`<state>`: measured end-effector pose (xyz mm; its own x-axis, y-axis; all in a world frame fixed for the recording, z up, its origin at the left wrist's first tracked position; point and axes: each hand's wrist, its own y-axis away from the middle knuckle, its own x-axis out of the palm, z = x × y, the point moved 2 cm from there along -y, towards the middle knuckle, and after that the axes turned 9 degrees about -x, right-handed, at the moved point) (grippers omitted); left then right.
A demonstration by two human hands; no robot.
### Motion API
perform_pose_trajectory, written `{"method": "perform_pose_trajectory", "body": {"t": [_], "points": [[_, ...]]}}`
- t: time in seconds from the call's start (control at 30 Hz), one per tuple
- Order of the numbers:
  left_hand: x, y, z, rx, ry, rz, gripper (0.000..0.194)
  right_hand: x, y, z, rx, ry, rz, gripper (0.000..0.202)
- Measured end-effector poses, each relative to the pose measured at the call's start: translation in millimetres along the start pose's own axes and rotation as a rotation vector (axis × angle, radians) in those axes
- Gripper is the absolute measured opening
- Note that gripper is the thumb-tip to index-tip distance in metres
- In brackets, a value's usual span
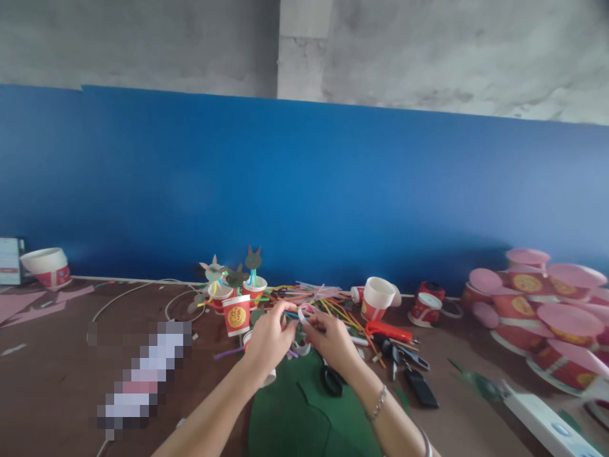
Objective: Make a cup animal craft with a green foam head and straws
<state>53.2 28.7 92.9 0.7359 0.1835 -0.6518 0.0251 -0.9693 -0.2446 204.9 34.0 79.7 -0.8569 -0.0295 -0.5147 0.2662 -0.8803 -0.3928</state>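
Observation:
Between my hands, over the pile of craft pieces, is a narrow whitish ring that looks like a roll of clear tape (303,315). My right hand (333,339) pinches its right side with thumb and fingers. From the left, my left hand (272,336) reaches to the ring's other edge with bent index finger and thumb; the exact contact is too small to make out. Below lies green paper (285,412), with black-handled scissors (332,381) on it. A red paper cup (236,315) stands just left of my left hand.
Cups with paper animal heads (254,259) stand behind. Colourful thin sticks (328,298) lie scattered beyond my hands. Right of them are a red-handled tool (390,331), keys with a black fob (421,387) and stacked cups with pink discs (523,317). A pixelated object (145,374) lies left.

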Motion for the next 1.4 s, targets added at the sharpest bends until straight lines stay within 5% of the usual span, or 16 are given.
{"method": "perform_pose_trajectory", "body": {"t": [0.23,0.67,1.1,1.4], "points": [[1.1,7,-7,0.047,-0.141,0.099,0.03,2,1,1,-0.056,0.07,0.027,0.022],[-1.2,4,-6,0.029,-0.204,0.103,0.015,0,3,9,-0.103,0.076,0.077,0.021],[-1.0,7,-6,0.083,-0.191,0.085,0.015,0,3,15,-0.096,0.133,-0.043,0.021],[-4.9,9,-11,0.157,-0.109,0.073,0.018,5,1,7,0.091,-0.303,-0.052,0.02]]}}
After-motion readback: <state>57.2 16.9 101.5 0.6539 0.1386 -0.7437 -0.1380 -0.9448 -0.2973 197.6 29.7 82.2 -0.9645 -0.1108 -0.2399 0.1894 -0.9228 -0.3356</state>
